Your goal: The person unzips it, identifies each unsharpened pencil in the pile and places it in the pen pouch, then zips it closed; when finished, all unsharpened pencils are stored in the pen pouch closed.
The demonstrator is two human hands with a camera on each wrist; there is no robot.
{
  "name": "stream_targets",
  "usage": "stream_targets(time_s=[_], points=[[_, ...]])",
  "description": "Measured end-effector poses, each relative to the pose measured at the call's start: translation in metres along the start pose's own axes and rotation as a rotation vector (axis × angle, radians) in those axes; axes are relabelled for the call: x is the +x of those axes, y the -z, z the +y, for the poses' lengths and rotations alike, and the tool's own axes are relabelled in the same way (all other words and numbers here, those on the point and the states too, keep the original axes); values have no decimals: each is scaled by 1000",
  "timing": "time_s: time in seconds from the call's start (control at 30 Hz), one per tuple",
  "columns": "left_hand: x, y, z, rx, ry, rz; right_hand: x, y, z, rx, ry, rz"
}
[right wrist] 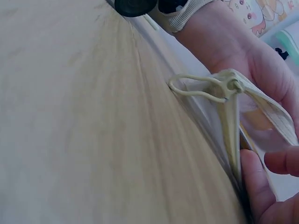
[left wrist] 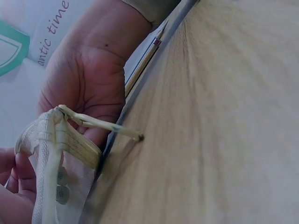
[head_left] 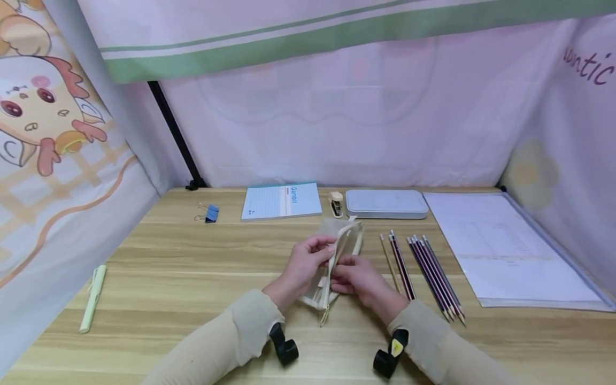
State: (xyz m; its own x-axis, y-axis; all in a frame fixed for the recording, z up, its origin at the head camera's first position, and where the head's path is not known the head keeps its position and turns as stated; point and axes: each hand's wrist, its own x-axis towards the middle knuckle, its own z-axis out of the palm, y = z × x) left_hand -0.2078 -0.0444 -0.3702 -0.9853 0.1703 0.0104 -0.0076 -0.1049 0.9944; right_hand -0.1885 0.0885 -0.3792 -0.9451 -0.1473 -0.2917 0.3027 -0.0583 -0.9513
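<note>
A pale, see-through mesh zip pouch stands over the table between both hands, its zipped mouth parted. My left hand pinches one side of its rim between thumb and fingers. On the other side, my right hand grips the near part of the rim with curled fingers; some fingertips are hidden by the pouch. From one end hangs a cord zip pull, clear in the right wrist view. Round grey-green shapes show through the mesh in the left wrist view. What else lies inside is hard to tell.
Dark striped pencils and a plain wooden pencil lie to the right. Beyond are papers, a white case, a stapler, a notebook and a blue binder clip. A green pen lies far left.
</note>
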Motion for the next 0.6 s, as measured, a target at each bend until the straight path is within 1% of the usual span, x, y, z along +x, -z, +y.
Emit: stream_targets(time_s=[0.13,0.2,0.33,0.43,0.5,0.6], points=[[0,1,-1,-4,13,2,-4,13,-8,-25,24,13],[-1,2,0,-3,19,6,-7,23,-14,-73,48,20],[-1,3,0,0,28,17,-13,52,-26,-243,106,26],[-2,5,1,3,31,22,-16,75,-31,-373,141,49],[-1,6,2,6,28,25,-18,89,-33,-444,151,69],[-1,8,2,9,20,29,-20,105,-33,-510,155,89]])
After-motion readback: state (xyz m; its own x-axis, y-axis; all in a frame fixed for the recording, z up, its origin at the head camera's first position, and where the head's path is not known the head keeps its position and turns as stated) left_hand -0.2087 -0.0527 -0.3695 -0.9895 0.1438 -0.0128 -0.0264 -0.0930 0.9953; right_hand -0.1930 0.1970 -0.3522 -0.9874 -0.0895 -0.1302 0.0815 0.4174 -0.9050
